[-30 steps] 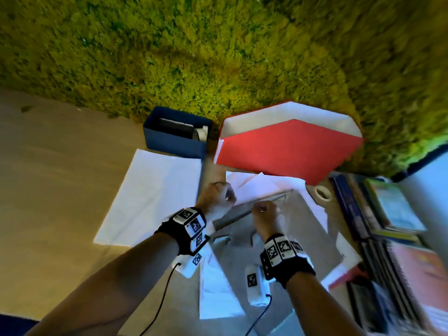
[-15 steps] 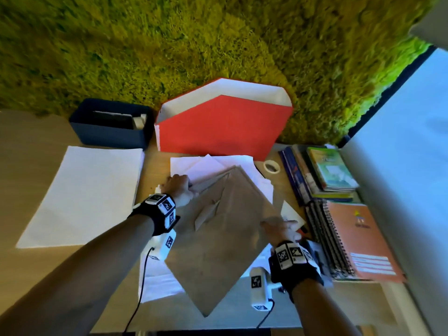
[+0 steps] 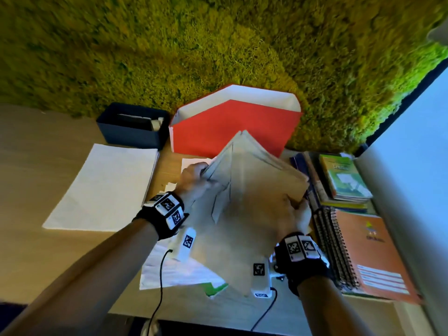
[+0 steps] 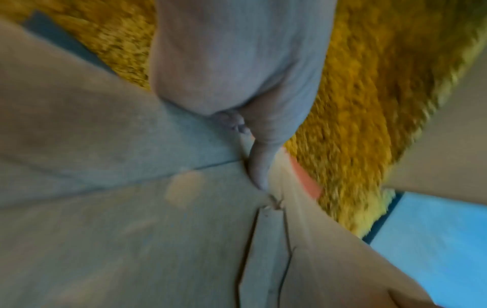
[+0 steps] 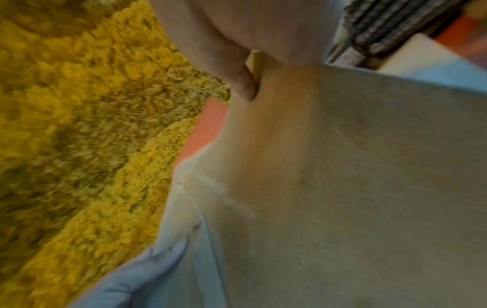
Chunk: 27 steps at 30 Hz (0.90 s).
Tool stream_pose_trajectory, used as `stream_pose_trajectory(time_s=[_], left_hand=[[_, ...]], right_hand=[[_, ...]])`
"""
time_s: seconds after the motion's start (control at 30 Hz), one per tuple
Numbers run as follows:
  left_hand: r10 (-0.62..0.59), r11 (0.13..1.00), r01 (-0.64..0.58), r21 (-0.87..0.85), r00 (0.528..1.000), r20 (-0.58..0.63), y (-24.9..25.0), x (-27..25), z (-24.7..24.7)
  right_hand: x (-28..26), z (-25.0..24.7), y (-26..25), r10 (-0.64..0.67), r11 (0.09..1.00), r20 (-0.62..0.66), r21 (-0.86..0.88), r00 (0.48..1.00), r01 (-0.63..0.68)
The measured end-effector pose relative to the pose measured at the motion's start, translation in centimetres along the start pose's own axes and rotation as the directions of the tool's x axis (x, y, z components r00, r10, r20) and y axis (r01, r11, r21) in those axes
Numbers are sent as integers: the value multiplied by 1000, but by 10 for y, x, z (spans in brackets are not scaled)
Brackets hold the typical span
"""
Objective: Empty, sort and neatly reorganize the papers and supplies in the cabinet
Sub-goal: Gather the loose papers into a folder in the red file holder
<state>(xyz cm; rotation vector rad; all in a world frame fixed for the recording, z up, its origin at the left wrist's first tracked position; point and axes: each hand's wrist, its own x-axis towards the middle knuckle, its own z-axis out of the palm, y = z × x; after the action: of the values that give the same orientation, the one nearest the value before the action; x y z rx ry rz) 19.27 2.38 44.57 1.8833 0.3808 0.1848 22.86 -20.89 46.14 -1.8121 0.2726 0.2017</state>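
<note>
Nearest the person, loose white sheets [image 3: 174, 270] lay on the wooden table [image 3: 36, 251], with a green corner [image 3: 214, 288] poking out from beneath them. Above these sheets both hands held a stack of brown envelopes [image 3: 247, 214], raised off the table and tilted with one corner pointing away. The left hand [image 3: 194, 180] gripped the stack's left edge, thumb on top and fingers curled beneath; the left wrist view showed a finger [image 4: 259, 166] pressed along a fold of the brown paper. The right hand [image 3: 294, 214] gripped the right edge, its thumb [image 5: 243, 81] lying on the upper face and the other fingers hidden behind.

To the left lay a neat pile of white paper [image 3: 104, 187]. To the right sat an orange spiral notebook [image 3: 373, 258], and just beyond it a small pile of books with a green cover [image 3: 344, 175] on top.

Farther back, a dark blue box [image 3: 132, 132] stood on the left beside a red folder [image 3: 232, 122] with white inside, propped against a mossy yellow-green wall [image 3: 218, 44].
</note>
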Motion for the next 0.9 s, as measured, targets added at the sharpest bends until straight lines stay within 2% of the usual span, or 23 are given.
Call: stream_pose_trajectory(time_s=[0.03,0.07,0.1,0.13,0.17,0.23,0.3,0.43,0.53,0.57,0.67,0.8,0.9], left_hand=[[28,987,-34,-160,999,-42,6,-4,-3],[50,953,-78,-293,994,-102,12,-5,-7],[53,912,-100,-398,990,-128,19,-7,-12],[53,872,-119,-474,987,-151,24,-8,-17],[50,855,-124,-504,986,-158,29,-10,-22],[59,868,-138,-477,982,-177,33,-15,-29],[52,854,-151,-498,977,-206,32,-21,-32],[-27,796,-154,-585,957,-288,20,-27,-32],[-49,785,-176,-594,938,-343,18,-34,-34],[-56,771,-186,-609,933,-356,19,-36,-35],[-81,749,-207,-630,914,-397,21,-36,-38],[-63,757,-194,-624,929,-365,22,-38,-36],[-33,761,-186,-622,946,-323,27,-41,-28]], right_hand=[[0,2,-8,-21,1000,101,8,995,20],[4,2,-15,-64,997,70,51,995,61],[6,2,-26,-164,980,-25,107,986,166],[5,1,-35,-247,960,-157,93,956,263],[3,1,-43,-333,928,-267,77,904,365],[6,1,-55,-458,867,-310,48,833,495],[13,1,-60,-529,820,-330,38,782,571],[16,-3,-53,-558,754,-361,154,747,638],[16,-11,-53,-456,731,-433,316,778,605],[20,-16,-52,-455,736,-432,311,779,602],[37,-39,-45,-392,774,-379,357,838,523],[52,-59,-30,-234,793,-271,503,934,345],[53,-56,-26,-206,811,-154,525,966,257]])
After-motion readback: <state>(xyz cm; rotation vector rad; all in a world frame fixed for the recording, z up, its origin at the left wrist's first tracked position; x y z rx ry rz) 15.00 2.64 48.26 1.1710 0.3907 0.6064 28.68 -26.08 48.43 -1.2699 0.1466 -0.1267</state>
